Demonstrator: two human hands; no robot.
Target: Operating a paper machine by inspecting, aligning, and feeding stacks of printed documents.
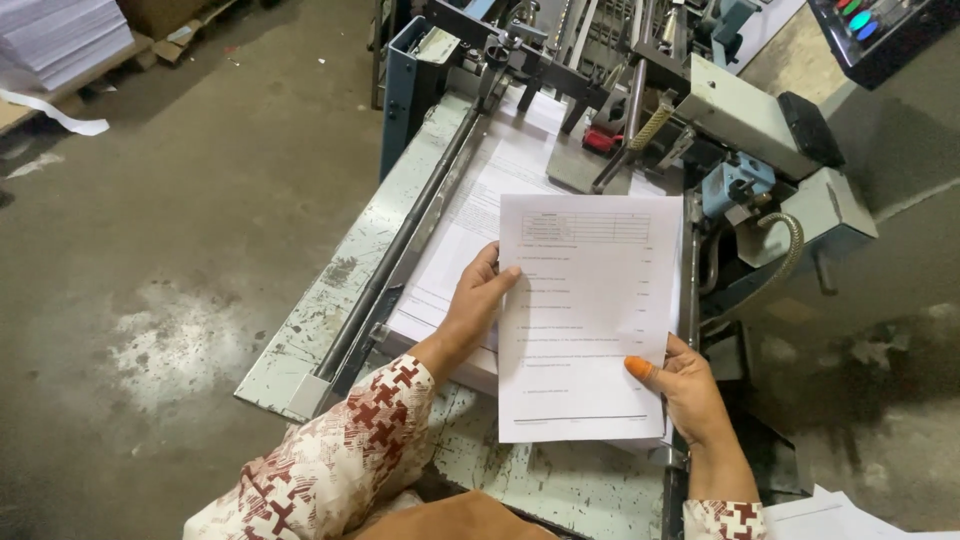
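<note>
Grey concrete floor (170, 250), stained and scuffed with pale blotches, fills the left side; at its far top-left corner a stack of white paper (60, 35) sits on a wooden pallet (150, 45), with a loose torn strip (60, 115) lying beside it.

Chipped, pale-green painted metal feed table (330, 300) of the paper machine comes next; a long dark steel guide rail (400, 250) runs diagonally along its edge; a squared pile of printed sheets (450, 250) lies flat on the table just right of the rail.

Left hand (475, 305), cuffed in a red-and-white patterned sleeve (340, 460), has fingers closed on the left edge of a single printed sheet (590, 300); thumb on top, fingers underneath; the sheet is thin, matte white, rectangular, with a small table and faint lines of text; it is held flat above the pile.

Right hand (685, 385) pinches the sheet's lower right edge; its thumb wears an orange rubber fingertip cover (640, 368).

Behind the sheet: black clamps and rods, a coiled spring (650, 125), a red part (598, 138); to the right a grey metal housing (750, 110), a blue casting (735, 185), a ribbed flexible hose (790, 245); top right, a dark control panel with coloured buttons (870, 30); loose white sheets (830, 515) at bottom right.
</note>
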